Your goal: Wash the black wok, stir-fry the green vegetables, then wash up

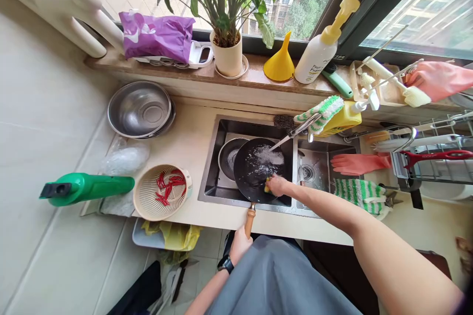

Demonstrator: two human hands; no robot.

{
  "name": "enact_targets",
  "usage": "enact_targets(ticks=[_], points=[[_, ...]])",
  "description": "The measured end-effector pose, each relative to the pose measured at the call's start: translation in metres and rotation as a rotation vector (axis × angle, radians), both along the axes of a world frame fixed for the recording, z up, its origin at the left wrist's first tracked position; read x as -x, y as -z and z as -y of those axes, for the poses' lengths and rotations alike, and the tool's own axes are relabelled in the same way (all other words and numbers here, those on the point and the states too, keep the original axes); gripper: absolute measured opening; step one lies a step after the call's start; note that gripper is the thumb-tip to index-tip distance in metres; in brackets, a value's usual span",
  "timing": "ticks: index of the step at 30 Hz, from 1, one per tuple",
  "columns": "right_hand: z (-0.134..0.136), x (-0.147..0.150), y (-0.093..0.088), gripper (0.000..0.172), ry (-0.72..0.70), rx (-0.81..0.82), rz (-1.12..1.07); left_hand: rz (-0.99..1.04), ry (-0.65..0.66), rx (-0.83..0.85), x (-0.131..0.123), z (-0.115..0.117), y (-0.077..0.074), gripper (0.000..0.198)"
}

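Note:
A black wok (246,170) is held over the left basin of the sink (210,184), its inside wet and foamy. My left hand (241,245) is wrapped round its wooden handle (250,220) at the counter's front edge. Inside the wok, near its lower right rim, my right hand (277,185) presses a yellow sponge (267,187), mostly hidden by the fingers. Water runs into the wok from the faucet (295,131), which has a green-and-white striped cloth (325,110) over it. Another dark pan (226,157) lies beneath, partly covered by the wok.
Left of the sink stand a basket (142,202) of red chillies, metal bowls (140,108) and a green bottle (92,189). A pump bottle (314,56), a yellow funnel (280,66) and a potted plant (228,59) line the sill. At right are pink gloves (358,163) and a dish rack (443,167).

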State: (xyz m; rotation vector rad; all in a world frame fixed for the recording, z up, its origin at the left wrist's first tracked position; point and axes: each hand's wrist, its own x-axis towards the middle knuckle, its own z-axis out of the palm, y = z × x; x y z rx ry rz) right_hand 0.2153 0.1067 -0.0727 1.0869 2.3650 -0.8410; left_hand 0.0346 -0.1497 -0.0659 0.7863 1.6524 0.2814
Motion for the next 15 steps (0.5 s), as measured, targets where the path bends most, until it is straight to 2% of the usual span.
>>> enact_targets(ticks=[3, 6, 10, 13, 15], points=[[-0.015, -0.011, 0.008, 0.025, 0.023, -0.087, 0.106, 0.005, 0.0, -0.013, 0.0, 0.0, -0.003, 0.025], [-0.032, -0.003, 0.017, 0.036, 0.085, -0.178, 0.123, -0.011, 0.012, 0.002, 0.0, -0.001, -0.006, 0.025], [-0.057, 0.031, 0.025, 0.045, 0.173, -0.283, 0.042, -0.065, 0.046, 0.02, -0.001, -0.001, -0.005, 0.03], [-0.068, 0.067, 0.024, 0.04, 0.323, -0.361, -0.135, -0.074, 0.067, 0.036, -0.001, -0.001, -0.005, 0.038], [-0.066, 0.089, 0.019, 0.034, 0.421, -0.363, -0.237, -0.079, 0.075, 0.047, -0.001, -0.001, -0.007, 0.041]])
